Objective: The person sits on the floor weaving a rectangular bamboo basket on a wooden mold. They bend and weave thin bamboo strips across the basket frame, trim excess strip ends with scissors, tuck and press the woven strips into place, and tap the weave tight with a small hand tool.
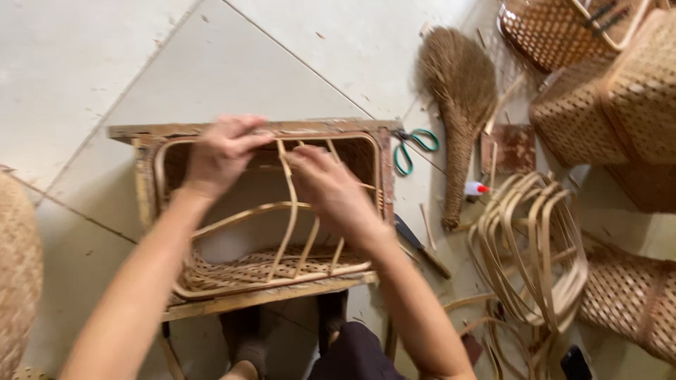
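A half-built rattan basket frame lies on a worn wooden stool below me. Curved cane ribs run from its woven bottom edge to the far rim. My left hand grips the far rim at the upper left. My right hand pinches the ribs near the top middle. Motion blur hides the fingertips of both hands.
Green-handled scissors and a grass hand broom lie on the tiled floor to the right. A knife rests beside the stool. A bundle of bent cane strips and several woven baskets crowd the right side. Another woven piece sits at the left edge.
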`<state>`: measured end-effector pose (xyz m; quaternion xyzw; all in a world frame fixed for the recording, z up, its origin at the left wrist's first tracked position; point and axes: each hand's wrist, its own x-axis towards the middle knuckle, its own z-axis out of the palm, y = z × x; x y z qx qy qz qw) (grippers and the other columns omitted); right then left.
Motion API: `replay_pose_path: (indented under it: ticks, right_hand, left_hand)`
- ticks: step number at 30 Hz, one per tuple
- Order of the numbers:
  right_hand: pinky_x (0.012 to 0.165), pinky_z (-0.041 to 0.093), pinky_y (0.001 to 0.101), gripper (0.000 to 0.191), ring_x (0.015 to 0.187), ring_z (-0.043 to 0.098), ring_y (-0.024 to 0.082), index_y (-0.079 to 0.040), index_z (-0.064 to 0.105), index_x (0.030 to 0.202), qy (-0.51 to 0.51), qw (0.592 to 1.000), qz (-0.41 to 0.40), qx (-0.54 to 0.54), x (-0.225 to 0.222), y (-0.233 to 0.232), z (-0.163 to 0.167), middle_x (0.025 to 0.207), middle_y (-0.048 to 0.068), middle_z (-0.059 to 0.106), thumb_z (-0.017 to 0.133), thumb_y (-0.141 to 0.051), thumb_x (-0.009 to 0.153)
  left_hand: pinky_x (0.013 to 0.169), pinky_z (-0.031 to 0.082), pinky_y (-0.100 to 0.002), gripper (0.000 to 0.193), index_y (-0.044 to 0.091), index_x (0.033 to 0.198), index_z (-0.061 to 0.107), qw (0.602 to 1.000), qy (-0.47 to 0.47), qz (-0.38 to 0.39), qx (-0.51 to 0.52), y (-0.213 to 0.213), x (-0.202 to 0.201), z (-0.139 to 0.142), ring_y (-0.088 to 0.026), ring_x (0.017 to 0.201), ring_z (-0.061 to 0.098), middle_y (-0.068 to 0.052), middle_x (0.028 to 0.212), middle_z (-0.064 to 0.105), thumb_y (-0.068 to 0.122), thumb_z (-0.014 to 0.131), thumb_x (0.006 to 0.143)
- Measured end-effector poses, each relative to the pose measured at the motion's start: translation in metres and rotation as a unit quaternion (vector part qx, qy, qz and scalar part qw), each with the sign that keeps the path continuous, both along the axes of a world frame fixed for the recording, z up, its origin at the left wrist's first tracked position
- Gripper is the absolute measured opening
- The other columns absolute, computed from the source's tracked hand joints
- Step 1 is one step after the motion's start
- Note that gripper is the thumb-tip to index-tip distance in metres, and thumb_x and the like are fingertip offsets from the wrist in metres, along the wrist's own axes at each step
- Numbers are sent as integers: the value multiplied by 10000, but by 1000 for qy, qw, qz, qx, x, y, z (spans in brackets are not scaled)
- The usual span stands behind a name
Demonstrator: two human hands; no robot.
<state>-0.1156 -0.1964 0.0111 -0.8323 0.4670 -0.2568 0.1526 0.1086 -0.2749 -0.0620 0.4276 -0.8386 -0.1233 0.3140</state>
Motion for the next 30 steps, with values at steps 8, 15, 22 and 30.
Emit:
replay_pose_path:
  ticks: [8,15,22,30]
  right_hand:
    - [794,572,437,159,863,724,333,-68,690,1045,190,876,-232,377,-200,130,-74,935,178,734,641,-200,972]
    - [866,536,492,501,1054,624,441,-36,597,1270,101,948,-203,223,-157,236,-158,1176,260,676,543,-14,773]
    - [743,576,434,238,788,701,287,-108,617,1082,314,851,-301,294,-212,152,-92,919,139,702,399,-204,1075]
    - [418,353,204,383,570,451,46,-74,596,1161,-488,794,-183,313,-24,-18,1,769,-45,533,395,-399,1171]
  left_hand:
    - [1246,461,-448,182,240,1128,790,993,18,92,69,19,66,3,-179,1246,698,14,1290,732,126,803,987]
    - [1154,508,-446,108,213,1028,782,992,28,111,54,19,58,-4,-197,1186,693,3,1237,743,161,837,951]
    - [1141,466,-470,78,262,952,798,991,-11,129,19,2,61,-26,-162,1118,690,47,1195,746,246,840,888]
    - [1117,460,-472,96,225,924,783,992,19,128,6,-7,66,-37,-173,1106,687,41,1185,733,191,832,848]
